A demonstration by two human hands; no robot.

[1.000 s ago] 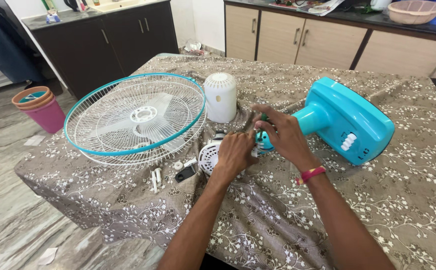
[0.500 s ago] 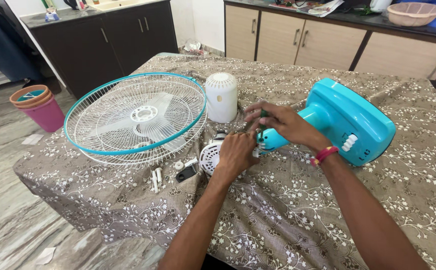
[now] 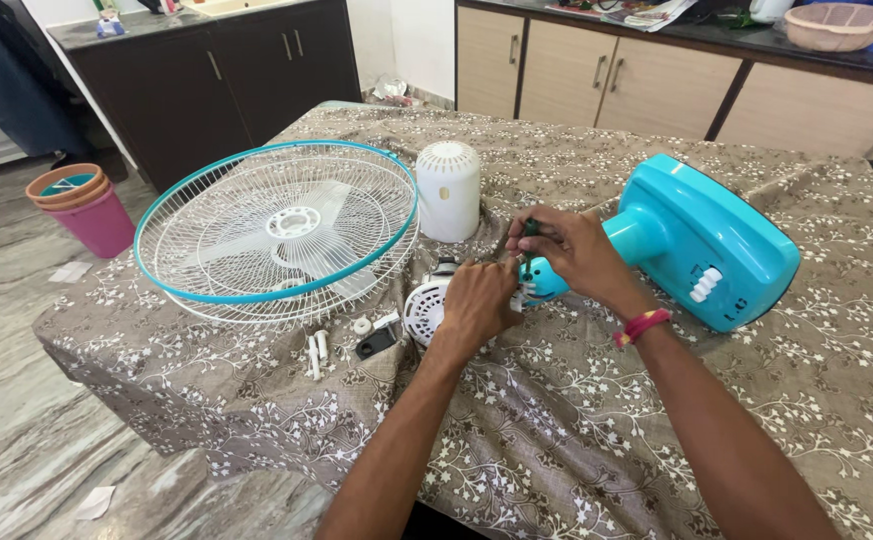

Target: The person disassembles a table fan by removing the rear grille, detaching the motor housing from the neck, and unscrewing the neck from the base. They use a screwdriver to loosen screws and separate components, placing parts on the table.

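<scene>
Right hand (image 3: 572, 255) fingers pinching slim green screwdriver (image 3: 529, 232), tip down at neck joint. Left hand (image 3: 477, 300) fingers curled around white motor unit (image 3: 423, 310), steadying. Teal fan base (image 3: 702, 240) lying sideways on cloth-covered bench (image 3: 557, 420). Likely rigid light plastic, smooth; neck best grip. Grille (image 3: 277, 232) well left, flimsy wire.

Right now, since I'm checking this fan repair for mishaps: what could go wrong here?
The green-handled screwdriver in the right hand could slip off the turquoise fan stand's neck toward the left hand steadying the white round motor part. The small white loose pieces lie near the patterned tablecloth's edge and might roll off.
</scene>
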